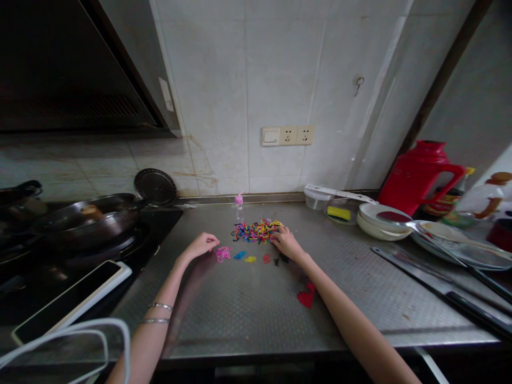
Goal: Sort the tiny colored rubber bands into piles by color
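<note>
A heap of small multicoloured rubber bands (256, 231) lies on the steel counter. My right hand (288, 243) is at the heap's right edge, its fingers bent together at the bands; what is between them is hidden. To the left, my left hand (202, 245) has its fingertips pinched beside a small pile of pink bands (223, 254); anything in the pinch is too small to make out. In front of the heap lie little groups of blue bands (240, 255), yellow bands (250, 260), red bands (266, 259) and black bands (276, 262).
A small pink-capped bottle (239, 201) stands behind the heap. A red scrap (306, 296) lies near my right forearm. Bowls (378, 226), a long knife (408, 269) and a red thermos (416, 173) occupy the right. Left are a wok (86, 224) and a white-edged device (72, 298).
</note>
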### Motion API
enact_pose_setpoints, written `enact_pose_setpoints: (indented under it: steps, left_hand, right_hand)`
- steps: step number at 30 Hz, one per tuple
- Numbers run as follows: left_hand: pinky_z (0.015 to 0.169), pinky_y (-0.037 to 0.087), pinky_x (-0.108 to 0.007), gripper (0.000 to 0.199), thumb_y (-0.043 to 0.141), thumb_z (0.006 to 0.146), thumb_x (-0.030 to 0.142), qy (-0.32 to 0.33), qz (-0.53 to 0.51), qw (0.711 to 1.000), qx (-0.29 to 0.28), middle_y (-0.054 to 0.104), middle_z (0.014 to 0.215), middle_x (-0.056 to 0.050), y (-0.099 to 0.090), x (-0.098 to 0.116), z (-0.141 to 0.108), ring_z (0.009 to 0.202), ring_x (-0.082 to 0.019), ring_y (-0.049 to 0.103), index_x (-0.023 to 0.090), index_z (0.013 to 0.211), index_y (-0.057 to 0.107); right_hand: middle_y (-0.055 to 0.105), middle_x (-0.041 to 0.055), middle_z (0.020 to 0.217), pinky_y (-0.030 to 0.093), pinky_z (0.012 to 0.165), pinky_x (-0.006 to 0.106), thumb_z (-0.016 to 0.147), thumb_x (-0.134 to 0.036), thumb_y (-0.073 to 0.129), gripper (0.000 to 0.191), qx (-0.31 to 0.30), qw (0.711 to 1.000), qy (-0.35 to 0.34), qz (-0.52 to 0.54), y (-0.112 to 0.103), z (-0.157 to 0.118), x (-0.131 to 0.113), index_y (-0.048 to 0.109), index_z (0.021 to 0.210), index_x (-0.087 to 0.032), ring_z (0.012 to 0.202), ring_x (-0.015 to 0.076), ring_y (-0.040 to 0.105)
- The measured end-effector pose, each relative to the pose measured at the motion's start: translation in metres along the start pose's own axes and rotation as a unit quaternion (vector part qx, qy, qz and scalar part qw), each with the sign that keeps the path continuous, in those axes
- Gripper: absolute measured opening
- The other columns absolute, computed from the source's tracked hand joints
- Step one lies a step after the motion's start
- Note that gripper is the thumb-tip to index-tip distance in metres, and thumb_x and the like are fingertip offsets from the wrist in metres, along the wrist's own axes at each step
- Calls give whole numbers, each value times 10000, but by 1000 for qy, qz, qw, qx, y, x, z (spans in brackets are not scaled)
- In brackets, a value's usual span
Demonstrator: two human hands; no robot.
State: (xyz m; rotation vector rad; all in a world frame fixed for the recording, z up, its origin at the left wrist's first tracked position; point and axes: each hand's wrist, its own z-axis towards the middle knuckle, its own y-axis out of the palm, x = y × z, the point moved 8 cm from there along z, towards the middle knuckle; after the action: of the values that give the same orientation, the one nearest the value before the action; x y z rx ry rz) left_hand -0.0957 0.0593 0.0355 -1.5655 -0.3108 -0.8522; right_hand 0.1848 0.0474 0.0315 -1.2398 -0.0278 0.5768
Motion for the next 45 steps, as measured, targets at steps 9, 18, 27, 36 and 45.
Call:
enact_pose_setpoints:
  steps: [9, 18, 27, 36, 45]
  left_hand:
    - [512, 340, -215, 393, 451, 700, 425, -4, 7, 1000, 17, 549, 518, -12, 4, -8, 3, 491, -118, 473, 97, 776, 654]
    - [511, 341, -213, 381, 454, 699, 414, 0, 3, 1000, 19, 581, 562, -30, 5, -3, 1, 503, -120, 480, 93, 762, 650]
    - [513, 335, -211, 376, 449, 704, 407, -8, 20, 1000, 23, 581, 555, -28, 2, 7, -3, 516, -126, 486, 97, 746, 657]
    - [636, 400, -239, 316, 455, 710, 343, 21, 29, 998, 42, 664, 714, -69, 1, 8, 1, 668, -169, 571, 112, 748, 668]
    - [650, 403, -232, 312, 436, 724, 325, 41, 45, 998, 34, 671, 732, -69, 8, 8, 3, 685, -171, 592, 114, 731, 666]
  right_hand:
    - [459, 78, 1114, 371, 840, 387, 803, -278, 498, 155, 7, 1000, -8, -3, 2, 2, 0, 625, 858, -207, 1077, 227, 359]
    - [463, 100, 1118, 392, 811, 382, 835, -265, 435, 172, 12, 1000, -5, -24, 4, 3, -1, 590, 856, -193, 1081, 238, 354]
    - [471, 137, 1097, 399, 781, 388, 859, -285, 359, 242, 32, 998, -3, -63, -1, 3, -5, 573, 912, -185, 1043, 265, 377]
    - [472, 109, 1054, 348, 872, 386, 850, -247, 403, 183, 62, 991, -115, -3, -13, 12, -57, 569, 862, -171, 1021, 227, 389]
    - [488, 81, 1013, 361, 854, 342, 808, -218, 488, 133, -16, 978, -205, 26, 27, 7, -120, 609, 825, -165, 978, 192, 429]
